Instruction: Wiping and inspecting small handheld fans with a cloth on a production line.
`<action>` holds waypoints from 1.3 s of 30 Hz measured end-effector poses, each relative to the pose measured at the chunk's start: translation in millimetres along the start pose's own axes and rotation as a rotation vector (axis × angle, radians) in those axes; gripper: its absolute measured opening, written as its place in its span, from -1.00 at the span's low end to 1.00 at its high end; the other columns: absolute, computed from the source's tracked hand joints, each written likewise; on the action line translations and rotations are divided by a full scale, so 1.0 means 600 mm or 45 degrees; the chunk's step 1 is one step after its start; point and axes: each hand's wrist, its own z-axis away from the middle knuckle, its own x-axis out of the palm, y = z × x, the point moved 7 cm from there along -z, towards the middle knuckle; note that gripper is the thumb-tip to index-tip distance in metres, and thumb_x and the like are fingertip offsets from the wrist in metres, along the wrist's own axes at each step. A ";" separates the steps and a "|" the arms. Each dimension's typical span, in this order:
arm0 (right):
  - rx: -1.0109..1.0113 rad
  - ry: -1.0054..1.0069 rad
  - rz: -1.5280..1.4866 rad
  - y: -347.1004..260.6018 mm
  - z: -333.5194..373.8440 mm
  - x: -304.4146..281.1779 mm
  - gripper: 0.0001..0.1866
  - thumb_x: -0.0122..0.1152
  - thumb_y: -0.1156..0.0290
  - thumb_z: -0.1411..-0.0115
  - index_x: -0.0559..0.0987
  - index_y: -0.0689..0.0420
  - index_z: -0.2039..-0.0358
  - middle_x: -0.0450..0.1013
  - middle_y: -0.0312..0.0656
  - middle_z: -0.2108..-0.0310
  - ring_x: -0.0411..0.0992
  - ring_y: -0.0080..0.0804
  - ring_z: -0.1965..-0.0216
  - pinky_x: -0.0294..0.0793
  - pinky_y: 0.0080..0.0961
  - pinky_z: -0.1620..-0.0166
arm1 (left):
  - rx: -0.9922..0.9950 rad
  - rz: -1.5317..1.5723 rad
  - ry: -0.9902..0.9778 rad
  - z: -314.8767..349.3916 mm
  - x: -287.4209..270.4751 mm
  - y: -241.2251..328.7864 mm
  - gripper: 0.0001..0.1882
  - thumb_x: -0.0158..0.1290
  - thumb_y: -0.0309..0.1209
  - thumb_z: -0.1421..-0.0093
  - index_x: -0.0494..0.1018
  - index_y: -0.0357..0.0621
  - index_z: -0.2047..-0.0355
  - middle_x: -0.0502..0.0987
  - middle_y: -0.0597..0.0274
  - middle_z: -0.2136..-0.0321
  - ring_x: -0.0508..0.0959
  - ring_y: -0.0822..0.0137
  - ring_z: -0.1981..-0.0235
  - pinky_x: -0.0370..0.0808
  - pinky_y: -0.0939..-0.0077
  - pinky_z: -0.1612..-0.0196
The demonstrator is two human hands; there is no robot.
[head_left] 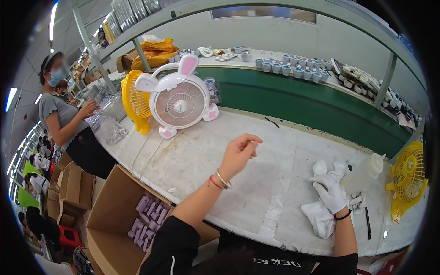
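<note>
The bare left hand [242, 150] hangs over the middle of the white surface [201, 143], fingers loosely curled; I can't tell whether the tips meet. Over on the right, the white-gloved right hand [331, 191] bends beside a crumpled white cloth [317, 220]; whether its fingers grip anything, I can't see. A yellow fan [409, 172] stands farther right.

White capitals run in 1 line across the black shirt [229, 253] at the lower middle of the frame. The small tag [396, 220] on the yellow fan [409, 172] at the right edge is too small to read.
</note>
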 end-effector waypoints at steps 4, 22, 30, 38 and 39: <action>-0.006 -0.038 -0.030 0.001 -0.004 0.000 -0.80 0.13 0.59 -0.14 0.61 0.19 0.22 0.52 -0.17 0.36 0.44 -0.31 0.32 0.40 -0.49 0.19 | 0.183 -0.287 0.063 -0.001 0.007 -0.050 -0.87 0.04 -0.47 -0.24 0.54 -0.20 0.24 0.54 0.33 0.50 0.51 0.50 0.45 0.45 0.58 0.31; 0.036 -0.041 -0.008 0.004 0.000 0.000 -0.81 0.16 0.57 -0.12 0.62 0.17 0.23 0.52 -0.19 0.35 0.43 -0.29 0.32 0.40 -0.48 0.18 | -0.035 0.162 0.670 -0.006 -0.135 -0.033 -0.25 0.02 -0.43 -0.23 -0.04 -0.21 -0.37 0.02 0.06 -0.37 0.05 0.18 -0.37 0.09 0.35 -0.32; 0.037 -0.017 0.004 0.006 -0.001 0.003 -0.82 0.16 0.57 -0.12 0.62 0.17 0.24 0.53 -0.18 0.34 0.46 -0.28 0.28 0.41 -0.46 0.16 | -0.074 0.086 0.543 -0.010 -0.113 -0.033 -0.32 -0.03 -0.44 -0.24 0.03 -0.24 -0.34 0.07 0.03 -0.34 0.13 0.19 -0.33 0.13 0.36 -0.32; 0.054 -0.023 0.002 -0.002 -0.004 -0.002 -0.82 0.18 0.57 -0.11 0.63 0.17 0.25 0.53 -0.16 0.34 0.46 -0.27 0.31 0.42 -0.45 0.20 | -0.085 0.049 0.515 -0.013 -0.107 -0.036 -0.35 0.00 -0.43 -0.25 0.07 -0.24 -0.32 0.13 0.04 -0.30 0.21 0.20 -0.29 0.17 0.37 -0.29; 0.047 -0.018 0.003 -0.003 -0.004 -0.003 -0.82 0.18 0.57 -0.11 0.63 0.17 0.25 0.53 -0.16 0.34 0.46 -0.27 0.31 0.42 -0.45 0.20 | -0.076 0.048 0.514 -0.013 -0.107 -0.037 -0.35 0.00 -0.43 -0.25 0.07 -0.24 -0.32 0.13 0.04 -0.30 0.21 0.20 -0.29 0.17 0.37 -0.29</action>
